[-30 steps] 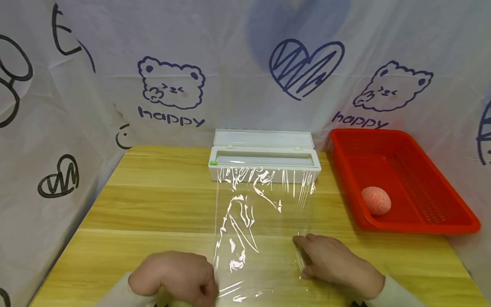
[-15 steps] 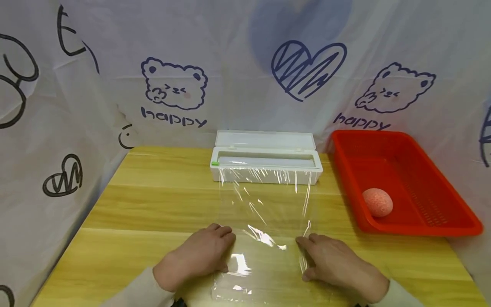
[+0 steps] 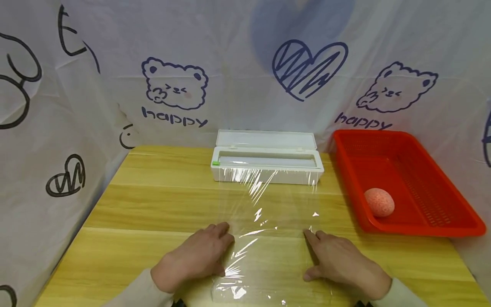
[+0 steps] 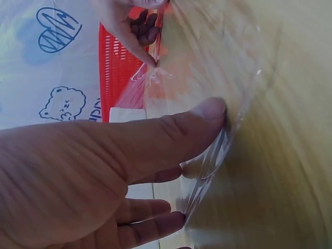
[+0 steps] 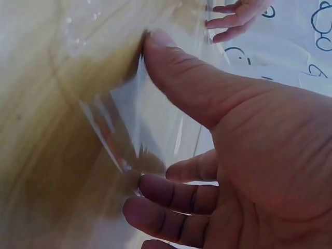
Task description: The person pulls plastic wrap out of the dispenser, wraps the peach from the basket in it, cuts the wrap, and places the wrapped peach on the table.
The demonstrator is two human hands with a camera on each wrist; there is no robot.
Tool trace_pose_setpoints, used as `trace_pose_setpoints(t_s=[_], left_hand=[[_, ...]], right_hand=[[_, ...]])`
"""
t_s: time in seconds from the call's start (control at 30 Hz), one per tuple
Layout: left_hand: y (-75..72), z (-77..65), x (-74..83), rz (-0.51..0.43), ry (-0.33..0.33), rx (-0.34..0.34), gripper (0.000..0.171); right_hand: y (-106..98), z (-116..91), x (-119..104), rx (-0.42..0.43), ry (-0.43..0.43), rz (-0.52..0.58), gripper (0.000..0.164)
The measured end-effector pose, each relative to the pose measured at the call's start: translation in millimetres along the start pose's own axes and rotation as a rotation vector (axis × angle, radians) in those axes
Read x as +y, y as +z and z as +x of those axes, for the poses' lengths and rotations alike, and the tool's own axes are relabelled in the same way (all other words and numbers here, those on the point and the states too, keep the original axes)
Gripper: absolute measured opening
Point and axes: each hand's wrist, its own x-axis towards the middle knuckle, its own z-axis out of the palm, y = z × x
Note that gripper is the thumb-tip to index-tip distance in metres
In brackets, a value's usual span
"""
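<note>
A sheet of clear cling film (image 3: 264, 251) stretches from the white film dispenser (image 3: 268, 175) towards me over the table. My left hand (image 3: 196, 255) is at its left edge, thumb and fingertips spread apart and touching the film. Opposite, my right hand (image 3: 341, 260) touches the right edge in the same way. In the left wrist view, film (image 4: 207, 168) bunches between the extended thumb (image 4: 176, 132) and the fingers. The right wrist view has a taut fold of film (image 5: 116, 135) between thumb and fingertips. The dispenser's lid stands up, with the roll inside showing.
A red plastic basket (image 3: 416, 230) stands on the right, holding a speckled pink ball-like object (image 3: 379, 202). The wooden table (image 3: 153, 204) ends at a white cloth (image 3: 245, 102) printed with bears and hearts.
My left hand has come from the film's near left corner up along its left edge, its fingers unfolding. The right hand has shifted slightly right. The film's wrinkles have changed.
</note>
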Motion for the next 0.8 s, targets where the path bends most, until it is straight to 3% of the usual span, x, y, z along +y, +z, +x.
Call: trace_pose_setpoints(t_s=[0.17,0.37,0.8], left_hand=[[-2.2,1.1,-0.9,0.004,0.014,0.016,0.066],[-2.0,4.3,-2.9,0.016,-0.014,-0.019,0.071],[-1.4,5.9,-7.4,0.004,-0.016,-0.035,0.079]], right_hand=[[-2.3,2.5,3.5,-0.019,0.009,0.031,0.099],[-3.2,4.5,6.6,-0.049,0.025,0.033,0.099],[-3.6,3.3,9.1,-0.002,0.0,0.033,0.092]])
